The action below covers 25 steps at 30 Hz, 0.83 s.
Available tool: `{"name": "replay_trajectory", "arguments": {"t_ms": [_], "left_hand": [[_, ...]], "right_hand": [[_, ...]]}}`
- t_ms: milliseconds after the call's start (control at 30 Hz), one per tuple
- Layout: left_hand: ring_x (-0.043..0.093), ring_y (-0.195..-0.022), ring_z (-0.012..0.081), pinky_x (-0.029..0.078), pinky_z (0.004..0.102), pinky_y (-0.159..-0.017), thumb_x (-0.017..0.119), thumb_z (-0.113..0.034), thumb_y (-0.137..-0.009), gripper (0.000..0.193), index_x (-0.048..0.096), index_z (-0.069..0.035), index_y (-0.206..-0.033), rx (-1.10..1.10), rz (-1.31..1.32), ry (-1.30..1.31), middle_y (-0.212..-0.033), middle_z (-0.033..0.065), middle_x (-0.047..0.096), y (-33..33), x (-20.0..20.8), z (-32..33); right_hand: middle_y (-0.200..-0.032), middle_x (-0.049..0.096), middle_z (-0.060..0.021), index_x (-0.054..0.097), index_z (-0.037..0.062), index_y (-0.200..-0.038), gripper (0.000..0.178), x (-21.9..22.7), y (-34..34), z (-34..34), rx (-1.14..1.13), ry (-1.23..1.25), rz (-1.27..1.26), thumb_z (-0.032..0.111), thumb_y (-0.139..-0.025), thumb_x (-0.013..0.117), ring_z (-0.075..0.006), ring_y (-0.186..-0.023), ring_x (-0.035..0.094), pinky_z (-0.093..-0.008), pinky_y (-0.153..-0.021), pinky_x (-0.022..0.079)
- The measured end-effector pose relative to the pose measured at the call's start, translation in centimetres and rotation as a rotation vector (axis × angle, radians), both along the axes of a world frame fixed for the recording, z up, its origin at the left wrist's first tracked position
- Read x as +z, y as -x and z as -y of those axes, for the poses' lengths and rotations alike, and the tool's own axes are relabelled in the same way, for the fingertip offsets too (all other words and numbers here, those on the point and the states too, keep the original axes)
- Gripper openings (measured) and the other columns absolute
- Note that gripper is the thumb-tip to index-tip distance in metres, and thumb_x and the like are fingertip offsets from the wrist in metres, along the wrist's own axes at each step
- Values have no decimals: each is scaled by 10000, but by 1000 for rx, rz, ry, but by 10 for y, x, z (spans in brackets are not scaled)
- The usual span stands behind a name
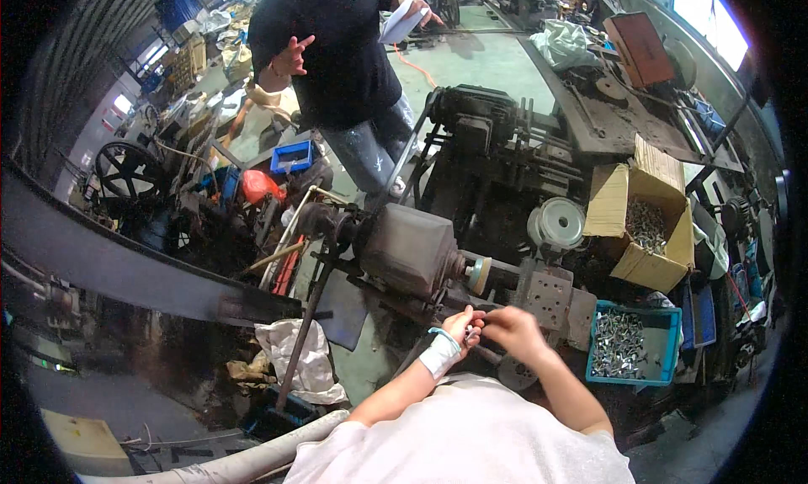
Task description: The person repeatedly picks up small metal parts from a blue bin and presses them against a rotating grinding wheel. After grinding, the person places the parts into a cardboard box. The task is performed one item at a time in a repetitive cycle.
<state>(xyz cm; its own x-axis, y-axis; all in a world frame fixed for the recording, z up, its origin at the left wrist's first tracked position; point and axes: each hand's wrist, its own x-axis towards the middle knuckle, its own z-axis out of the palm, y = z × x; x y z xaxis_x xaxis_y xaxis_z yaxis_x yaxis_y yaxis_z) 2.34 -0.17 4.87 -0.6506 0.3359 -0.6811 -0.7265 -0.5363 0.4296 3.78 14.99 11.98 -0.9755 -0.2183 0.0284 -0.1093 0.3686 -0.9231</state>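
My left hand (459,325), with a white wrap (440,355) round its wrist, is closed just in front of the machine. Between its fingers shows a small shiny metal part (470,332), too small to name more exactly. My right hand (515,332) is right beside it, slightly blurred. Its fingers are pressed together close to the left fingertips, and what they hold, if anything, is hidden. Just beyond both hands, a round wheel with a pale rim (479,275) sits on the shaft of the grey machine housing (411,247).
To my right, a teal crate (678,349) holds many small metal parts. Behind it stands an open cardboard box (608,199) with more. A perforated metal plate (551,295) lies nearer. Across the machine, a person in a black shirt (332,50) holds white paper (401,21).
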Motion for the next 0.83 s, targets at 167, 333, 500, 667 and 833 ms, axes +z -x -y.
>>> {"name": "replay_trajectory", "arguments": {"t_ms": [167,333,500,667,833], "left_hand": [[546,-677,157,454,262,-578,447,-318,-868,357,566,15,-919,-23,-126,141,-808,87,577,-1,-13,-3],[549,-688,170,460,277,-568,442,-317,-872,357,560,17,-910,9,-82,64,-791,95,573,-2,-14,-1],[513,-570,134,443,272,-495,448,-329,-867,333,555,-15,-894,-85,-83,-28,-737,48,558,1,0,9],[456,-520,73,392,226,-443,564,-213,-816,212,562,-44,-943,-266,-373,125,-743,9,561,-7,-4,18],[444,-466,56,373,197,-416,568,-164,-809,180,567,-34,-933,-371,-494,313,-696,4,562,-8,-1,15]], "right_hand": [[-740,549,-97,619,15,-824,196,-11,-16,34,-51,-142,-78,63,-639,663,-195,-644,556,-283,-578,447],[-697,552,-96,625,4,-772,144,-15,-14,37,-86,-75,-62,35,-634,651,-189,-624,553,-274,-559,443],[-673,585,-82,625,2,-750,90,-11,-7,31,-240,78,46,28,-664,633,-154,-610,570,-251,-555,443],[-667,603,-77,612,-19,-784,93,-19,-3,21,-321,103,250,20,-700,611,-104,-593,546,-238,-548,434],[-683,613,-68,625,4,-831,135,-34,-4,22,-357,102,229,60,-708,623,-102,-602,541,-238,-560,435]]}}
